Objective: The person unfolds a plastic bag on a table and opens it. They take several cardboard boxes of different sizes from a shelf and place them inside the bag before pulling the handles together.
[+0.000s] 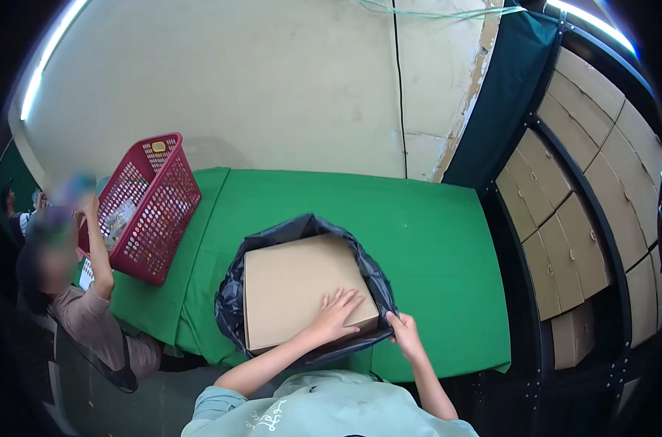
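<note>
A closed brown cardboard box (294,284) sits inside a black plastic bag (231,295), whose rim stands loosely around the box's sides. My left hand (335,316) lies on the box's top near its front right corner, fingers spread. At the right side of the bag, my right hand (403,335) pinches the rim between thumb and fingers. The bag rests on a green cloth-covered table (447,262) in front of me. The box's lower part is hidden by the bag.
A red perforated plastic basket (156,226) with clear plastic packages stands at the table's left end. Beside it is another person (101,313) with an arm raised at the basket. Black shelves (600,226) stacked with cardboard boxes (556,255) stand at the right. A pale wall runs behind.
</note>
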`<state>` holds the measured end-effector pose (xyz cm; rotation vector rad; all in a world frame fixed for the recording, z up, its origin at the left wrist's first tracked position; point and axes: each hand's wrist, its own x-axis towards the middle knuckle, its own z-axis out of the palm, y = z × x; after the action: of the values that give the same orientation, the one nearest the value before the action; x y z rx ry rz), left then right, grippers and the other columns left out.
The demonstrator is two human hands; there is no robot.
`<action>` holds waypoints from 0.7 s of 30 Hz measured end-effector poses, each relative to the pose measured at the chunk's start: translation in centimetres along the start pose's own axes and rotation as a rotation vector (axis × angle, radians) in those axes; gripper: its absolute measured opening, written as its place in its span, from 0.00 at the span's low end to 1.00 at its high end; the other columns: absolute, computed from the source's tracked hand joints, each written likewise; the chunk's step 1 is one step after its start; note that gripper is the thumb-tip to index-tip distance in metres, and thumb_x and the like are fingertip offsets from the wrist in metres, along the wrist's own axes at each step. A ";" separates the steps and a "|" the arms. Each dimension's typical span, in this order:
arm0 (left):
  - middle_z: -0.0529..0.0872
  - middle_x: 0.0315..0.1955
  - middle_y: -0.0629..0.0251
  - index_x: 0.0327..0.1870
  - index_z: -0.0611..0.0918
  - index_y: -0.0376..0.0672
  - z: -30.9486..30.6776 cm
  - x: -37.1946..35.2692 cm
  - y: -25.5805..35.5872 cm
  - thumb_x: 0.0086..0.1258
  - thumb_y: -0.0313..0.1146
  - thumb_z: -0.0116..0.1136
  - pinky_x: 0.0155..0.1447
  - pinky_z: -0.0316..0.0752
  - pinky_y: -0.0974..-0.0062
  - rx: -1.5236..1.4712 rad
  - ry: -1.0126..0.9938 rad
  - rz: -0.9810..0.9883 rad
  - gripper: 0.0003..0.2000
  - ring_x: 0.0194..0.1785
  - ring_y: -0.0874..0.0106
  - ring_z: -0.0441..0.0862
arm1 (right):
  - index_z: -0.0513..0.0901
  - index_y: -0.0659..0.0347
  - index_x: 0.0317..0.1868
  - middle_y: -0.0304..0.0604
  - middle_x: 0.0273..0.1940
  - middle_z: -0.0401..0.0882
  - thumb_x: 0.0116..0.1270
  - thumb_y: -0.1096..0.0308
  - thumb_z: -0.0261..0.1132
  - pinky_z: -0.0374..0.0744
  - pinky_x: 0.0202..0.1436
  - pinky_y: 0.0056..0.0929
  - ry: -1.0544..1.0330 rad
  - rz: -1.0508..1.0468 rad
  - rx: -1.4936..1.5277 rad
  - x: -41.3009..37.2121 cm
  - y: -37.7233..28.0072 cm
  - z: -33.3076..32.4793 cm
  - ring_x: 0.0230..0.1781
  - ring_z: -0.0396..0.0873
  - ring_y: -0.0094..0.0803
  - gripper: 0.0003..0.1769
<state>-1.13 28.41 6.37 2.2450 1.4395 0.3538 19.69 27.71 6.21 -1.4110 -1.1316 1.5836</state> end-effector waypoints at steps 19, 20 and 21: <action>0.75 0.51 0.54 0.52 0.74 0.38 -4.7 -5.1 -6.2 0.58 0.34 0.58 0.60 0.67 0.67 -0.215 0.189 -0.024 0.20 0.55 0.60 0.73 | 0.75 0.61 0.25 0.29 0.16 0.68 0.64 0.64 0.61 0.63 0.16 0.15 0.002 -0.172 -0.051 -4.6 -11.1 1.9 0.13 0.64 0.14 0.12; 0.76 0.49 0.55 0.50 0.75 0.40 -5.3 -6.3 -6.8 0.55 0.33 0.59 0.58 0.68 0.65 -0.113 0.269 -0.020 0.19 0.53 0.60 0.74 | 0.75 0.62 0.27 0.29 0.17 0.69 0.64 0.65 0.61 0.63 0.16 0.15 0.032 -0.215 -0.087 -4.5 -11.0 1.8 0.14 0.65 0.14 0.10; 0.76 0.49 0.55 0.49 0.75 0.40 -5.5 -7.6 -7.4 0.55 0.33 0.59 0.58 0.67 0.65 -0.092 0.365 -0.073 0.19 0.53 0.59 0.73 | 0.76 0.63 0.30 0.29 0.17 0.69 0.63 0.66 0.62 0.64 0.17 0.14 0.063 -0.260 -0.122 -4.5 -10.8 1.6 0.15 0.65 0.14 0.09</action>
<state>-12.59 25.46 7.63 2.1230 1.6401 0.8229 18.29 27.19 17.95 -1.3201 -1.3334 1.2990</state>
